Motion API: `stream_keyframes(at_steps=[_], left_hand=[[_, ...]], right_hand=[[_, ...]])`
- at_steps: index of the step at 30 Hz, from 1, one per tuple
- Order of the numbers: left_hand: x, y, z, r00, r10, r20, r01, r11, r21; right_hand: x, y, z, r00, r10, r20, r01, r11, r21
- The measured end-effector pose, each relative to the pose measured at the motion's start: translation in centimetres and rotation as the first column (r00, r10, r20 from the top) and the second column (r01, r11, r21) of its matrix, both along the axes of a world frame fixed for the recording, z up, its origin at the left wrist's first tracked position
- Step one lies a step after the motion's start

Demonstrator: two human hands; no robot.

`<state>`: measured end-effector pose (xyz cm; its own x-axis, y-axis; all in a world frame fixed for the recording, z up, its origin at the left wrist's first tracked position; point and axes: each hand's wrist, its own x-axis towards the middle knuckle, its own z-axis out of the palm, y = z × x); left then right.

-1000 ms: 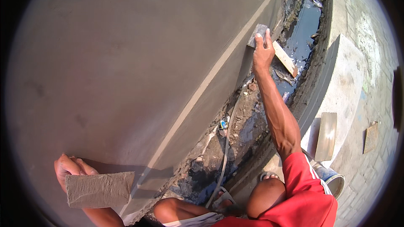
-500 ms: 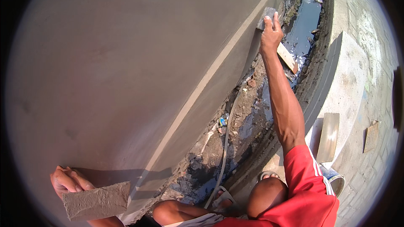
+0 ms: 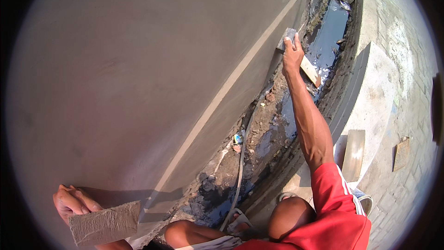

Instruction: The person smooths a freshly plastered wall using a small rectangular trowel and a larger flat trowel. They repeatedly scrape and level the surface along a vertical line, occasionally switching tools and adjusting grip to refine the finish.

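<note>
Right hand point(image 3: 293, 58), outstretched: was closed on 1 small grey rectangular block point(image 3: 287, 35) beside the smooth grey wall point(image 3: 138, 74). Left hand point(image 3: 73, 202), low, curled: held 1 rectangular grey-brown board point(image 3: 104, 223), its face rough, ridged.

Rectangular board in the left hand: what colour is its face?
Grey-brown, with a rough texture; the head view shows the board best.

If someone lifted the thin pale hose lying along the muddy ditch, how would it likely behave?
The thin pale hose would probably flex rather than rise as one stiff piece, since it lies in a long bend. Being so slim, it is likely light for its length. It may feel slippery, as the muddy ground beside it looks wet in places.
</note>
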<state>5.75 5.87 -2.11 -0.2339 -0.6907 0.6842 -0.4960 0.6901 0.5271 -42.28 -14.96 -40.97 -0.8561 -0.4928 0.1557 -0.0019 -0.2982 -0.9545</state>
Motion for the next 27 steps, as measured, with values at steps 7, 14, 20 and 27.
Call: stream_keyframes(at_steps=[7, 14, 20, 27], left_hand=[[0.4, 0.6, 1.4, 0.999, -0.044, 0.032, 0.042, 0.997, 0.061], [-0.6, 0.1, 0.4, 1.000, 0.016, 0.009, -0.016, 1.000, 0.021], [1.6, 0.8, 0.7, 0.982, 0.153, 0.107, -0.144, 0.985, -0.093], [0.7, 0.0, 1.3, 0.976, -0.205, -0.072, 0.217, 0.944, 0.250]], right_hand=[[3.7, 1.1, 12.1, 0.989, 0.069, -0.128, -0.081, 0.992, -0.095], [7.0, 5.0, 0.9, 0.988, 0.134, 0.082, -0.136, 0.991, 0.017], [13.1, 8.5, 12.9, 0.948, 0.180, -0.263, -0.218, 0.968, -0.123], [12.3, 9.8, 1.3, 0.971, 0.240, 0.005, -0.240, 0.966, 0.094]])
